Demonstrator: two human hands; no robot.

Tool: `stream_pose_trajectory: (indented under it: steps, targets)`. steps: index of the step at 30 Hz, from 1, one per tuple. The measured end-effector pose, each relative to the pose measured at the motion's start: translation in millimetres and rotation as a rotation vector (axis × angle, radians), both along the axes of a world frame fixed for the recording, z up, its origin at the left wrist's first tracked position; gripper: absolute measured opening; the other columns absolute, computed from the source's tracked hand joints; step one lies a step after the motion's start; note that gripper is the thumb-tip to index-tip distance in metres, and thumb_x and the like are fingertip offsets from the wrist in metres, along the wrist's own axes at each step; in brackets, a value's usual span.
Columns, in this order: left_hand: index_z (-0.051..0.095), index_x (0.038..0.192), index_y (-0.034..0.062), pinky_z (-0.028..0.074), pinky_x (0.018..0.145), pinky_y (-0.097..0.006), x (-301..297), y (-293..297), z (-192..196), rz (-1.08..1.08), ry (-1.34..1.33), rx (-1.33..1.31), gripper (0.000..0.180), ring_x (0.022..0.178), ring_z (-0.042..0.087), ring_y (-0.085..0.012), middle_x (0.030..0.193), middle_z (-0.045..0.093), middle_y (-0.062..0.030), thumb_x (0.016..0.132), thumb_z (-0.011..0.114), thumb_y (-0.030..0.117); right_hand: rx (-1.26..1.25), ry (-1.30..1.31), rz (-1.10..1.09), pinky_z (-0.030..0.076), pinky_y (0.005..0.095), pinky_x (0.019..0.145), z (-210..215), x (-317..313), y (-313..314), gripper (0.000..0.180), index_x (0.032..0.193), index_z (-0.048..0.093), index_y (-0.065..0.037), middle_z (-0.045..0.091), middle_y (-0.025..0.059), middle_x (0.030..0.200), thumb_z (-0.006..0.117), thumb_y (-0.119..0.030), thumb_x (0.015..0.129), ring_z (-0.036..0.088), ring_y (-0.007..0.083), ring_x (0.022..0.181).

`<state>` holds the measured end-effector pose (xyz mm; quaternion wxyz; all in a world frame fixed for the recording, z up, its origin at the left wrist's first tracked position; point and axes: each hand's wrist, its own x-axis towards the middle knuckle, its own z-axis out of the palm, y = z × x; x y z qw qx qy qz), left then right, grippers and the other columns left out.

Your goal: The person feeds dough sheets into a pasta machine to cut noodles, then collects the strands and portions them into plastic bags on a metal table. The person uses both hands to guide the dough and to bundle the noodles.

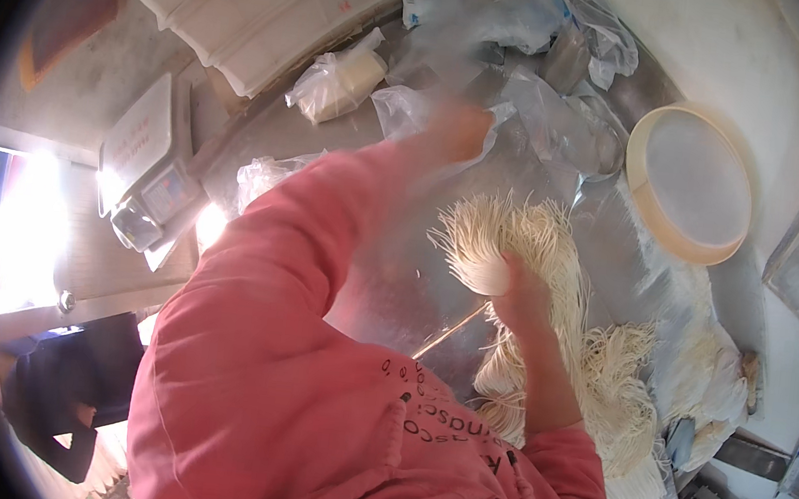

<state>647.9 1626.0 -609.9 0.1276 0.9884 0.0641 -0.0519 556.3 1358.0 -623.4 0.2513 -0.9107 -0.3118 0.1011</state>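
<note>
Left hand (465, 135): motion-blurred, arm stretched across the metal worktop (380, 291) to a clear plastic bag (396, 113); can't tell whether fingers are spread or pinching
Right hand (521, 296): fingers closed around a noodle bundle (473, 243), strand ends fanned out leftward
Noodles: bundle over the worktop in front of the person; loose noodle pile (618, 375) just right of it
Stick (449, 331): thin, just below right hand, slanted
Sieve (693, 188): round, pale rim, right of noodles
Scale (149, 175): far left, well apart from right hand
</note>
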Motion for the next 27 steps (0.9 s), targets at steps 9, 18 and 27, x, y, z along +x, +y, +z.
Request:
stream_pose_trajectory:
  steps: [9,18,27]
  targets:
    - [0.059,0.093,0.0078,0.039,0.09,-0.043,-202.8,-18.5,49.4,0.143,-0.255,-0.258,0.036,0.103,0.051,-0.0317,0.107,0.056,-0.0112,0.062,0.073,0.02,-0.034,0.014,0.055,0.048,0.0439,0.078,17.4,-17.9,-5.3,0.041,0.112,0.056,-0.012,0.065,0.0137,0.096,0.063,-0.011,0.072,0.061,0.0357,0.091]
    - [0.049,0.123,0.0092,0.037,0.093,-0.042,-143.0,-91.0,-2.4,-0.319,-0.346,0.179,0.053,0.111,0.049,-0.0289,0.115,0.055,-0.0113,0.074,0.065,0.021,-0.028,-0.046,0.11,0.048,0.0429,0.074,47.9,-43.5,-5.0,0.043,0.114,0.051,-0.012,0.065,0.0133,0.094,0.064,-0.014,0.073,0.062,0.0333,0.087]
    - [0.065,0.083,0.0083,0.048,0.072,-0.039,-109.0,-48.0,67.9,0.149,-0.285,-0.081,0.022,0.078,0.062,-0.032,0.08,0.063,-0.0145,0.073,0.063,0.028,0.032,0.043,0.036,0.048,0.0402,0.079,110.1,-69.4,-24.1,0.052,0.118,0.05,-0.014,0.065,0.0141,0.097,0.069,-0.013,0.069,0.062,0.0321,0.091]
